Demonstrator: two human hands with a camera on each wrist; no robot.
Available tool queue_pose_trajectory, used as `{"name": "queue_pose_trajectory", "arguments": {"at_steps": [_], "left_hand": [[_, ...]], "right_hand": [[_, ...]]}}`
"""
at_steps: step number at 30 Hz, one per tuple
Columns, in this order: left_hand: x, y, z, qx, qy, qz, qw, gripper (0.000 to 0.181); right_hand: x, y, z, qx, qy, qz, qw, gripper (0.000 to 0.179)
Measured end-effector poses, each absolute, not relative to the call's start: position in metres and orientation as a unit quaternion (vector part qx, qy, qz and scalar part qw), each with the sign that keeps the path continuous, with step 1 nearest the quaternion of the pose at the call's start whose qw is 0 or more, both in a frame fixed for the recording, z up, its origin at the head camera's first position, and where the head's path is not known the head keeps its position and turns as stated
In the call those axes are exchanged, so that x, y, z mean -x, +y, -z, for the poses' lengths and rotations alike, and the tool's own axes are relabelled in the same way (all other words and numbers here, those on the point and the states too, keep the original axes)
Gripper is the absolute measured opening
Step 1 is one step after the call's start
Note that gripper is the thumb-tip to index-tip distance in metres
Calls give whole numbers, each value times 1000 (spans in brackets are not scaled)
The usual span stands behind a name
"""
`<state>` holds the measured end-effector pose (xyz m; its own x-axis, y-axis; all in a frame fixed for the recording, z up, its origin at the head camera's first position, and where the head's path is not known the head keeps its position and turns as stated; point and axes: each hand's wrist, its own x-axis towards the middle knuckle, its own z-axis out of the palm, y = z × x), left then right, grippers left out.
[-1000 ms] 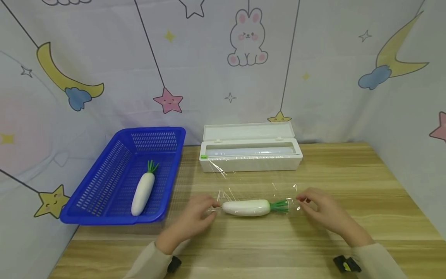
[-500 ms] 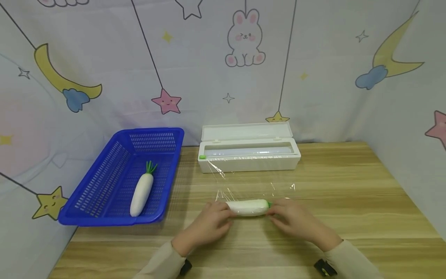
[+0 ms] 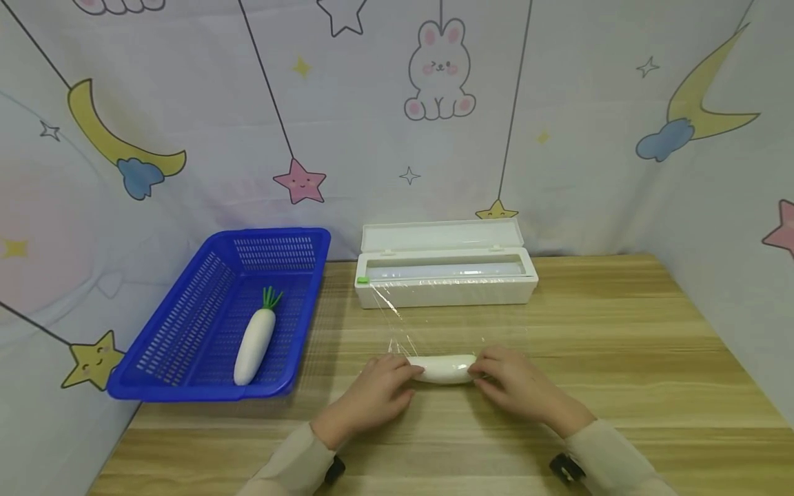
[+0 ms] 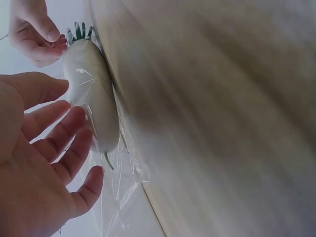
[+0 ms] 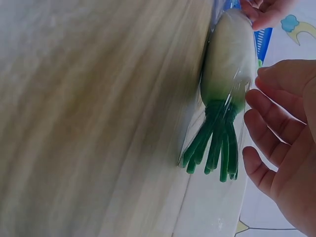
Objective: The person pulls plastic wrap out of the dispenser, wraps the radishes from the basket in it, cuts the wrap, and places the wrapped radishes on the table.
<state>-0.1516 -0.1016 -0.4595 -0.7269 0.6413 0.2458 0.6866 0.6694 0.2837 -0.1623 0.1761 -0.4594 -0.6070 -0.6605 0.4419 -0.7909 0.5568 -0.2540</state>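
Observation:
A white radish (image 3: 443,370) with green leaves (image 5: 217,138) lies crosswise on the table under clear plastic wrap (image 3: 446,327). My left hand (image 3: 377,391) is at its root end, fingertips touching the wrapped side. At the leafy end, my right hand (image 3: 520,387) touches the radish with its fingertips and hides the leaves from the head view. Both hands have relaxed, slightly bent fingers in the wrist views, with the thumbs apart from the fingers. Behind the radish, the wrap runs back to a white dispenser box (image 3: 446,295) with its lid up and a roll inside.
On the left stands a blue plastic basket (image 3: 170,393) with a second white radish (image 3: 255,344) in it. The wooden table (image 3: 626,358) meets a patterned cloth (image 3: 577,193) at the back and sides.
Both hands have moved inward from beyond the radish's ends onto the radish. The right hand has come left over the leaves. The radish, box and basket stay put.

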Motion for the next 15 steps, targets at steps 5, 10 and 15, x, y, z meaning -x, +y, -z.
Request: {"name": "queue_pose_trajectory", "arguments": {"at_steps": [5, 10, 15], "left_hand": [[157, -100, 458, 358, -916, 174, 54, 34], [162, -99, 457, 356, -915, 180, 60, 33], [166, -98, 456, 363, -911, 183, 77, 31]], "right_hand": [[165, 176, 458, -406, -877, -213, 144, 12], [169, 175, 459, -395, -884, -199, 152, 12], [171, 175, 459, -387, -887, -203, 151, 12]]}}
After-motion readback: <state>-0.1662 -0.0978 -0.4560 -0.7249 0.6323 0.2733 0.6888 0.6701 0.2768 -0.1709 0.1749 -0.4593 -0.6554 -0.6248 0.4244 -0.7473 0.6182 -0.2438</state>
